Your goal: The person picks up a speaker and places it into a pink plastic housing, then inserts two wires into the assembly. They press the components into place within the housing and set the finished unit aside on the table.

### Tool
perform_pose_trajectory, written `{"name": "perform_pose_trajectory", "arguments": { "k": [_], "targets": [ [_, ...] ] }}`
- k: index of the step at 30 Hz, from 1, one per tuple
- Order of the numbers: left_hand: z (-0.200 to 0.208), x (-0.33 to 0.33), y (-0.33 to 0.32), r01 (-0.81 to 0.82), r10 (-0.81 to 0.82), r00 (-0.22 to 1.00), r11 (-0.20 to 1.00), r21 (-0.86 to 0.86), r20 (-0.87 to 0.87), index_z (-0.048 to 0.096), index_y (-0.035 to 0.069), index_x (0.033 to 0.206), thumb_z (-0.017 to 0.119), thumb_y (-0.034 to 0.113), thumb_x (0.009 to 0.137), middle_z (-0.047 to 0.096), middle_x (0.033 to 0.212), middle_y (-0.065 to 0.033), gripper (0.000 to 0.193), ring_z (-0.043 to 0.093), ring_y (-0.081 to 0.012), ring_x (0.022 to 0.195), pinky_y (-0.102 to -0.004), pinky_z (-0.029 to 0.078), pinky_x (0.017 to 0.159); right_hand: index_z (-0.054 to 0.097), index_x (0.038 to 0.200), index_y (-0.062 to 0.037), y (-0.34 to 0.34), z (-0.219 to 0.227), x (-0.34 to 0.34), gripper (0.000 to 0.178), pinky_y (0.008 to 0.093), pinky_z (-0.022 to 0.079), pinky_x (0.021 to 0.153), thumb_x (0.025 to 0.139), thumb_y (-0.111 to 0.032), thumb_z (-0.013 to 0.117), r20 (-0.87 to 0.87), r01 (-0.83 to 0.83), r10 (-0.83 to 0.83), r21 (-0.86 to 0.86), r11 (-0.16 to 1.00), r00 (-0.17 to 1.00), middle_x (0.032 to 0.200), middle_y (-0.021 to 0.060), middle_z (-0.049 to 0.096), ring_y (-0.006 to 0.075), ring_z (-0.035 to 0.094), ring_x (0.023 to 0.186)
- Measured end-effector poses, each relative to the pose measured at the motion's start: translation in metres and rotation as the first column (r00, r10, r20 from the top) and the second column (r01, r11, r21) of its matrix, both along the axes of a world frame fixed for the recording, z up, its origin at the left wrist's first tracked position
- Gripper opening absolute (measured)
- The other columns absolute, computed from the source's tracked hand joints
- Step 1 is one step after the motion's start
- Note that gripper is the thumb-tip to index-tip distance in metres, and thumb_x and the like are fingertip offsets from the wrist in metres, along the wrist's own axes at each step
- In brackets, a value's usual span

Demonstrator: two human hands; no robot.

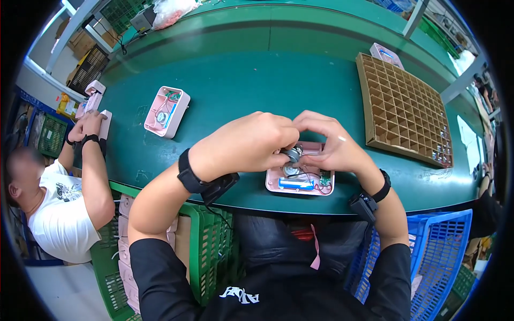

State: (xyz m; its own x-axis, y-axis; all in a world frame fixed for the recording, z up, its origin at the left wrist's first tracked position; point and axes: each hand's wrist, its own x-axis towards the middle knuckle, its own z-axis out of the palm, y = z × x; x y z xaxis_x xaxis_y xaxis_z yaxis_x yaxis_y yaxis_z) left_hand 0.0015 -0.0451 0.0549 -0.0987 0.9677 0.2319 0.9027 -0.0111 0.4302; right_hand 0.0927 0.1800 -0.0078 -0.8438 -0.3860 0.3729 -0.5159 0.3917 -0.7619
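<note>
In front of me on the table lies an open pink plastic housing [272, 184]. It contains a blue cylindrical battery [296, 184], a green circuit board [325, 176], thin red and black wires, and a round silvery part. Over its far half, my left hand [251, 140] pinches a small grey metal cylinder [292, 153] that looks like a motor. My right hand [336, 145] closes on the same cylinder from the other side, its thumb against it and its fingers curled. The fingers partly hide the cylinder and the far side of the housing.
Another open pink housing [167, 112] stands left of centre. A cardboard divider tray [405, 109] with several small parts is at right, a pink housing [386, 55] behind it. Green [211, 241] and blue crates [440, 257] flank my lap. A co-worker's hands [88, 125] work at far left.
</note>
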Motion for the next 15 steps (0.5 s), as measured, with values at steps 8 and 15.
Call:
{"name": "perform_pose_trajectory", "arguments": {
  "k": [8, 15],
  "targets": [
    [-0.016, -0.007, 0.007, -0.136, 0.164, 0.972, 0.977, -0.161, 0.171, 0.063, -0.004, 0.081, 0.081, 0.005, 0.075, 0.065, 0.075, -0.0129, 0.021, 0.069, -0.0230, 0.066, -0.0333, 0.057, 0.062, 0.064, 0.131, -0.0007, 0.025, -0.023, -0.011, 0.058, 0.0360, 0.048, 0.098, 0.098, -0.048, 0.070, 0.365, 0.104, 0.021, -0.319, 0.942, 0.931, 0.117, 0.0091, 0.068, 0.0198, 0.062, 0.113],
    [-0.027, -0.006, 0.011, -0.112, 0.148, 0.964, 0.979, -0.170, 0.222, 0.065, -0.004, 0.081, 0.083, 0.006, 0.076, 0.065, 0.074, -0.0117, 0.021, 0.069, -0.0216, 0.064, -0.0325, 0.056, 0.060, 0.068, 0.123, 0.0000, 0.019, -0.039, -0.013, 0.091, 0.0339, 0.046, 0.094, 0.101, -0.080, 0.031, 0.251, 0.066, 0.023, -0.341, 0.938, 0.968, 0.113, 0.0088, 0.066, 0.0187, 0.060, 0.105]
  ]
}}
